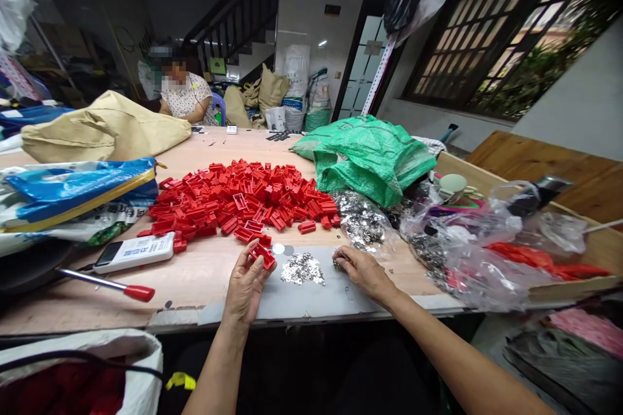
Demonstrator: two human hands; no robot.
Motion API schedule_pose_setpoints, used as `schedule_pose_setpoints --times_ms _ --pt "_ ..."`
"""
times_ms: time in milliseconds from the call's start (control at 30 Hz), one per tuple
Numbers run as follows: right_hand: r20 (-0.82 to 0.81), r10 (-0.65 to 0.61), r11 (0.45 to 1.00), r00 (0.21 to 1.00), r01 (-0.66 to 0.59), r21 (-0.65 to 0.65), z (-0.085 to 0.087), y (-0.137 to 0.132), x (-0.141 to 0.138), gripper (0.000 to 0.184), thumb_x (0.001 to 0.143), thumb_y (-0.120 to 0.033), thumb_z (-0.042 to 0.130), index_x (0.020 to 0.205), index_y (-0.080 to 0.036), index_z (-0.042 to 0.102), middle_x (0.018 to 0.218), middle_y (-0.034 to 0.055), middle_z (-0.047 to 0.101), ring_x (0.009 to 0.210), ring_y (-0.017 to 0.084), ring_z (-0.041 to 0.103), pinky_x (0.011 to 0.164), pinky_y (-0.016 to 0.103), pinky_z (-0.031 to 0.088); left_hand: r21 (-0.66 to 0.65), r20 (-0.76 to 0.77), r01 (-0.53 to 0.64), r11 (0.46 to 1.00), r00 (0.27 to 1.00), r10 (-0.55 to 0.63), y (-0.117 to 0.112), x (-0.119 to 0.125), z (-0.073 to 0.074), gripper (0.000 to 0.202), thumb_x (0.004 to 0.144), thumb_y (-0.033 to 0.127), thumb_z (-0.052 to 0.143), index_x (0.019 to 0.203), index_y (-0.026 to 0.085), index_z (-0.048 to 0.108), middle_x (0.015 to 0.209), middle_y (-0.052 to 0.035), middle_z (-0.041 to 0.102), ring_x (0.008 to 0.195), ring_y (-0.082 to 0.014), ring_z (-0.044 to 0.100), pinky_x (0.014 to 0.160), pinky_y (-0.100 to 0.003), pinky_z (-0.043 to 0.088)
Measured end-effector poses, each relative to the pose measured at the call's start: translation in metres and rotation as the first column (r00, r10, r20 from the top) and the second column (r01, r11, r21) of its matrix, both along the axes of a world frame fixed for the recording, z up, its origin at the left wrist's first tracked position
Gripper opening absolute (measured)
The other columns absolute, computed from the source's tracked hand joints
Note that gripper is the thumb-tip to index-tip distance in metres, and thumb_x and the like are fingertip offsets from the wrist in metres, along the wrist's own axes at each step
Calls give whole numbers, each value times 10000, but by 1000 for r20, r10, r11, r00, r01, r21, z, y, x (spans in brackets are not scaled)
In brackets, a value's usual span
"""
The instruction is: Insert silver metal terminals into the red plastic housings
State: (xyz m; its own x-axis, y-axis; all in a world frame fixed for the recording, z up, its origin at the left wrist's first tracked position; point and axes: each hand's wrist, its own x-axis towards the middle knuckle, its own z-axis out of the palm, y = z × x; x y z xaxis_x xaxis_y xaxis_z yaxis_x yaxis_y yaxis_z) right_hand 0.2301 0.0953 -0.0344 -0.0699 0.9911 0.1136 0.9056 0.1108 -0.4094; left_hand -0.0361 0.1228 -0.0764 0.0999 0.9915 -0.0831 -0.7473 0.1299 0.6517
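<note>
Between the thumb and fingers of my left hand [249, 288] is a small red plastic housing [263, 255], its hollow side facing up. My right hand [363, 270] is closed in a pinch over the right part of a grey work mat [292, 301]; what sits between its fingertips is too small to make out. A small heap of shiny metal pieces [302, 269] lies on the mat between my hands. Behind my left hand spreads a large pile of red housings [243, 198]. A clear bag of metal pieces [363, 217] lies just beyond my right hand.
A green woven sack [365, 155] rests behind the metal pieces. At right are cluttered plastic bags [467, 253] and a wooden tray. A white box-shaped device [136, 251], a red-handled lever [139, 292] and sacks stand left. Another person [187, 94] sits across the table.
</note>
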Motion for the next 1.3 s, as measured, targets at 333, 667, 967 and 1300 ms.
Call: schedule_pose_setpoints --times_ms 333,667,967,1300 --pt "92 -3 1000 996 6 -28 3 -1 -1 131 866 -272 472 836 -226 590 792 17 662 758 181 603 663 276 408 -9 3 -7 1000 1000 7 0 -1 1 407 718 186 728 1103 282 634 970 8 658 831 -108 634 844 -318 538" --pt "154 67 997 986 -60 -51 7 -7 2 150 835 -188 503 880 -250 631 967 18 638 861 164 606 743 254 436 2 -7 -6 1000 1000 6 0 0 1 423 705 194 738 1105 285 634 993 4 664 860 -122 635 831 -316 536" --pt "143 15 1000 990 -17 15 6 -9 -1 86 803 -193 478 854 -219 542 768 9 614 692 161 559 634 256 376 -1 5 0 1000 1000 0 0 0 1 410 720 180 726 1106 284 636 1008 -1 651 862 -110 622 830 -301 544" --pt "-44 23 999 999 -21 42 0 1 -1 128 776 -180 460 859 -211 553 806 21 638 698 162 564 624 257 379 -16 1 -6 1000 1000 6 -1 0 1 403 713 187 731 1094 276 635 960 12 646 830 -104 626 837 -307 540"
